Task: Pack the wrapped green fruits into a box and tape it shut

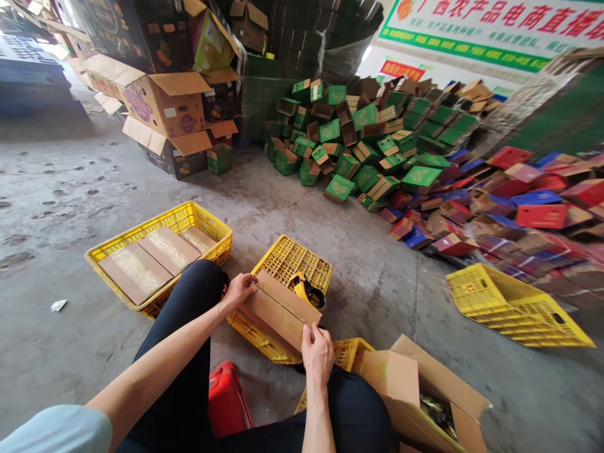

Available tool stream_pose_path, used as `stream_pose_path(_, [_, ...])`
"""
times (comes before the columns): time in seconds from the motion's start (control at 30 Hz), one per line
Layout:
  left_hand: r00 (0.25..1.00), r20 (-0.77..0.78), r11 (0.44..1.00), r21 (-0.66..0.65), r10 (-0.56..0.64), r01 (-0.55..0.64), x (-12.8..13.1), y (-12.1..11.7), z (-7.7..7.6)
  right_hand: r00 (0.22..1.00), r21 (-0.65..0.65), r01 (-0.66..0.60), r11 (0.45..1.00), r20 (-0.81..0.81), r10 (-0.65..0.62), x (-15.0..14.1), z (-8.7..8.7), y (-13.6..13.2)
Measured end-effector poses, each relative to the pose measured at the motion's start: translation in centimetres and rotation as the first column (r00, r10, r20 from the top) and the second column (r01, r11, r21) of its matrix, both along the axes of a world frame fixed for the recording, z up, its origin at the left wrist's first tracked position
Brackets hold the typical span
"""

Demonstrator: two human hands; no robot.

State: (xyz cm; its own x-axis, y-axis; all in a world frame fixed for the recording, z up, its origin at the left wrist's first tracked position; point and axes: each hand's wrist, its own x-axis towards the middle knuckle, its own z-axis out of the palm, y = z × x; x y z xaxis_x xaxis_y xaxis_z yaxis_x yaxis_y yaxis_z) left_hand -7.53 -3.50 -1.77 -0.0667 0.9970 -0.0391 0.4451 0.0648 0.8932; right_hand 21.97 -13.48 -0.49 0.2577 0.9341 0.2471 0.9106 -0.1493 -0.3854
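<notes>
A brown cardboard box (278, 309) lies in front of me on an overturned yellow crate (287, 255). Its two top flaps are folded inward, with a narrow dark seam between them. My left hand (240, 289) pinches the box's far-left end near the seam. At the opposite end my right hand (318, 353) grips the edge, thumb close to the seam. Just beyond the box, a yellow and black tape dispenser (306, 290) rests on the crate. The inside of the box is hidden.
To the left, a yellow basket (218, 251) holds several taped boxes (134, 272). At lower right stands an open carton (401, 377) with dark shiny contents. A red object (227, 399) is between my legs. Heaped green boxes (340, 187) and another yellow crate (514, 308) lie farther off.
</notes>
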Motion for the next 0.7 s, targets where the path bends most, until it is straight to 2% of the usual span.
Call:
stream_pose_path(0.3, [0.998, -0.062, 1.0, -0.004, 0.008, -0.009, 0.09, 0.03, 0.33, 1.0, -0.029, 0.022, 0.999, 0.021, -0.022, -0.24, -0.02, -0.01])
stream_pose_path(0.7, [0.991, -0.134, 1.0, 0.012, 0.012, -0.011, 0.7, 0.13, -0.26, 0.997, -0.029, 0.06, 0.998, 0.047, -0.059, -0.85, 0.12, -0.29])
